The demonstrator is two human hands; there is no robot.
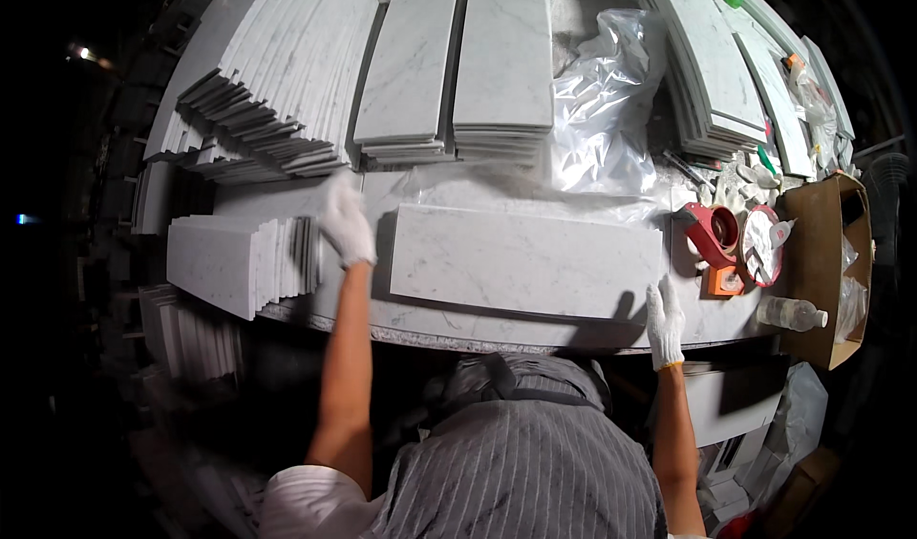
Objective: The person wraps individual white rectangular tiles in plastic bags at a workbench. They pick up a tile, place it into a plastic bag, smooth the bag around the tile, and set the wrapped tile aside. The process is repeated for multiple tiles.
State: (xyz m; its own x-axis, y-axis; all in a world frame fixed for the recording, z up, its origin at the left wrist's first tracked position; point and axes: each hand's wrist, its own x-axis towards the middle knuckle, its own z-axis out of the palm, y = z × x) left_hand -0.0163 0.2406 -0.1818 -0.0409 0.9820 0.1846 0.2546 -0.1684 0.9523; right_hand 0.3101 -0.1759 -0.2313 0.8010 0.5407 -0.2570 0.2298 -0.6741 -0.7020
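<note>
A white marble tile [525, 260] with grey veins lies flat on the worktable in front of me. My left hand [346, 219], in a white knit glove, is raised just past the tile's left end, between it and a short row of tiles standing on edge [215, 264]. Motion smears its fingers, so what they do is unclear. By the tile's near right corner is my right hand [665, 321], also gloved, its fingers stretched out and nothing seen in it. Whether it touches the tile's edge I cannot tell.
Tile stacks [411, 62] line the far side, with a large leaning row [287, 52] at the left. Crumpled clear plastic [611, 100] lies among them. At right are a red tape dispenser [712, 236], an orange box [726, 281], a clear bottle [793, 314] and a cardboard box [812, 253].
</note>
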